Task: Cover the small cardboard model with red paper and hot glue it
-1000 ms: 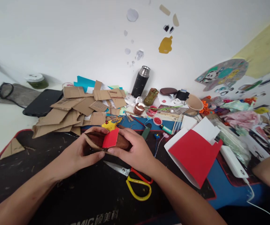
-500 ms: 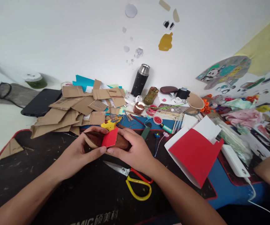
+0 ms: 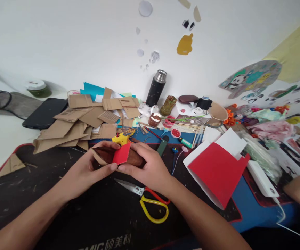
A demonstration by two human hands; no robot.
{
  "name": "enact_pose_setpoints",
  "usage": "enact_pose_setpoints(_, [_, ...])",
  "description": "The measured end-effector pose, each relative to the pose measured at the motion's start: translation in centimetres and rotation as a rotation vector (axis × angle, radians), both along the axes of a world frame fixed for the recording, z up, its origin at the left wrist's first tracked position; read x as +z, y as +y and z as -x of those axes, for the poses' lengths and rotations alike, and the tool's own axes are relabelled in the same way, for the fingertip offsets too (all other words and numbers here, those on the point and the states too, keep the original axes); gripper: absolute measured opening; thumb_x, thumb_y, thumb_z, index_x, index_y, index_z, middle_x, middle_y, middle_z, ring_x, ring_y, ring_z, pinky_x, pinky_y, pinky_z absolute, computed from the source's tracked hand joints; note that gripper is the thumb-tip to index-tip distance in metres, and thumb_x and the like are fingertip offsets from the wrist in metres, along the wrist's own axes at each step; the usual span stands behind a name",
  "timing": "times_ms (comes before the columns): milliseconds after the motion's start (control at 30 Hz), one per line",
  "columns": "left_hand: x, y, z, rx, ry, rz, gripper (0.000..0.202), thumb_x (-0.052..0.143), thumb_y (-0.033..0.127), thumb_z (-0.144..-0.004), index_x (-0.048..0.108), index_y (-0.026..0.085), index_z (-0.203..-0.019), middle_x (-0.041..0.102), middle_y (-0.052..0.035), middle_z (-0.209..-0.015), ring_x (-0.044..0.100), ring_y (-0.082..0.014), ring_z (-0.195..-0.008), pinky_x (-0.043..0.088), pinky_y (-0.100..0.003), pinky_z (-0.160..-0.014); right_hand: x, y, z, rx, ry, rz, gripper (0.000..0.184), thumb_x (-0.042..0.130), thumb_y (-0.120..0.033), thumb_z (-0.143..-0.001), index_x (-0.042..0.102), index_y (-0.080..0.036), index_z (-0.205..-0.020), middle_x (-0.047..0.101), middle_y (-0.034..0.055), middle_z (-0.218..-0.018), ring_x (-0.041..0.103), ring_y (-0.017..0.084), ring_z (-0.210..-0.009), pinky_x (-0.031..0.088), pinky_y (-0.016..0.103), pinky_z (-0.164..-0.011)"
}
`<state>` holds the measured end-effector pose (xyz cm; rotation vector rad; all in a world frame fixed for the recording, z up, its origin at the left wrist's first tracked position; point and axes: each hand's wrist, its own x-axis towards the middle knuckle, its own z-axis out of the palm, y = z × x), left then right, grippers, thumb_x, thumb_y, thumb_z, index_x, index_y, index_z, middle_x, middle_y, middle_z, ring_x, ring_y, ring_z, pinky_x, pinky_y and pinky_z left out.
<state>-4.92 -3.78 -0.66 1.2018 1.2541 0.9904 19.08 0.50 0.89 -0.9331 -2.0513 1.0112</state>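
Both my hands hold a brown cardboard piece (image 3: 105,153) just above the black mat (image 3: 61,205). A small red paper piece (image 3: 122,153) lies against its front. My left hand (image 3: 87,170) grips the left end, thumb near the lower edge. My right hand (image 3: 147,166) wraps the right end and pinches the red piece with its thumb. Scissors with red and yellow handles (image 3: 150,203) lie on the mat below my right hand.
A heap of cardboard scraps (image 3: 87,119) sits behind my hands, with a yellow glue gun (image 3: 123,138) near it. A folded red and white sheet (image 3: 217,170) lies at the right. A black flask (image 3: 156,88) stands by the wall. Another person's arm (image 3: 299,189) shows at the right edge.
My hands and the cardboard piece stay almost where they were. The view has shifted slightly.
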Motion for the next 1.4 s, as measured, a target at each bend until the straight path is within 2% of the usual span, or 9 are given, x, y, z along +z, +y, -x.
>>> enact_pose_setpoints(200, [0.0, 0.0, 0.2, -0.033, -0.030, 0.005, 0.067, 0.097, 0.066, -0.083, 0.072, 0.027, -0.131, 0.080, -0.0141, -0.139, 0.078, -0.0365, -0.127, 0.065, -0.050, -0.112, 0.0, -0.1, -0.1, 0.004, 0.008, -0.006, 0.049, 0.092, -0.051, -0.100, 0.079, -0.023, -0.137, 0.083, 0.0103, -0.128, 0.079, 0.028, -0.120, 0.065, 0.042, -0.108])
enact_pose_setpoints(400, [0.1, 0.0, 0.3, -0.045, 0.002, -0.010, 0.063, 0.095, 0.067, -0.084, 0.072, 0.026, -0.127, 0.081, -0.0145, -0.136, 0.080, -0.0364, -0.123, 0.067, -0.048, -0.107, -0.2, -0.2, -0.2, 0.010, 0.010, -0.018, 0.051, 0.096, -0.046, -0.097, 0.078, -0.024, -0.138, 0.083, 0.0098, -0.130, 0.079, 0.027, -0.121, 0.064, 0.041, -0.109])
enact_pose_setpoints(600, [0.0, 0.0, 0.3, -0.037, 0.044, -0.045, 0.059, 0.094, 0.065, -0.086, 0.074, 0.025, -0.125, 0.082, -0.0136, -0.135, 0.079, -0.0364, -0.125, 0.065, -0.048, -0.111, -0.5, -0.3, -0.3, 0.007, 0.031, -0.062, 0.051, 0.096, -0.046, -0.098, 0.077, -0.023, -0.139, 0.082, 0.0087, -0.126, 0.080, 0.024, -0.117, 0.065, 0.038, -0.106])
enact_pose_setpoints(767, [-0.4, -0.2, 0.5, -0.017, 0.052, -0.058, 0.058, 0.095, 0.063, -0.085, 0.076, 0.025, -0.125, 0.083, -0.0129, -0.138, 0.080, -0.0371, -0.127, 0.066, -0.049, -0.113, -0.6, -0.3, -0.3, 0.001, -0.001, -0.069, 0.052, 0.093, -0.053, -0.099, 0.076, -0.024, -0.139, 0.082, 0.0088, -0.123, 0.080, 0.025, -0.115, 0.066, 0.040, -0.105])
enact_pose_setpoints(967, [-0.1, 0.2, 0.6, -0.061, 0.058, -0.025, 0.066, 0.098, 0.068, -0.079, 0.076, 0.027, -0.125, 0.084, -0.0117, -0.136, 0.081, -0.0387, -0.124, 0.066, -0.051, -0.112, -0.8, -0.3, -0.4, 0.000, -0.007, -0.093, 0.051, 0.091, -0.054, -0.101, 0.076, -0.022, -0.139, 0.081, 0.0103, -0.123, 0.080, 0.025, -0.114, 0.066, 0.040, -0.104])
enact_pose_setpoints(1133, [-0.4, 0.3, 0.9, -0.111, 0.048, -0.040, 0.063, 0.100, 0.062, -0.080, 0.076, 0.029, -0.127, 0.084, -0.0085, -0.133, 0.081, -0.0365, -0.124, 0.064, -0.050, -0.115, -0.6, -0.2, -0.8, 0.013, -0.052, -0.148, 0.048, 0.086, -0.056, -0.104, 0.076, -0.023, -0.137, 0.081, 0.0112, -0.123, 0.080, 0.027, -0.113, 0.066, 0.042, -0.104])
enact_pose_setpoints(1300, [-0.8, 0.1, 1.3, -0.209, -0.068, 0.012, 0.064, 0.101, 0.056, -0.083, 0.072, 0.029, -0.133, 0.084, -0.0078, -0.129, 0.083, -0.0347, -0.118, 0.069, -0.045, -0.102, -0.7, -0.2, -1.2, 0.066, -0.073, -0.237, 0.050, 0.082, -0.056, -0.107, 0.075, -0.018, -0.140, 0.082, 0.0148, -0.125, 0.080, 0.028, -0.115, 0.066, 0.043, -0.104])
enact_pose_setpoints(1400, [-0.9, 0.0, 1.4, -0.262, -0.124, 0.027, 0.067, 0.099, 0.058, -0.085, 0.070, 0.029, -0.138, 0.084, -0.0095, -0.131, 0.082, -0.0359, -0.121, 0.069, -0.045, -0.102, -0.7, -0.2, -1.4, 0.073, -0.077, -0.264, 0.051, 0.082, -0.055, -0.107, 0.075, -0.016, -0.140, 0.082, 0.0157, -0.126, 0.080, 0.029, -0.116, 0.067, 0.045, -0.104])
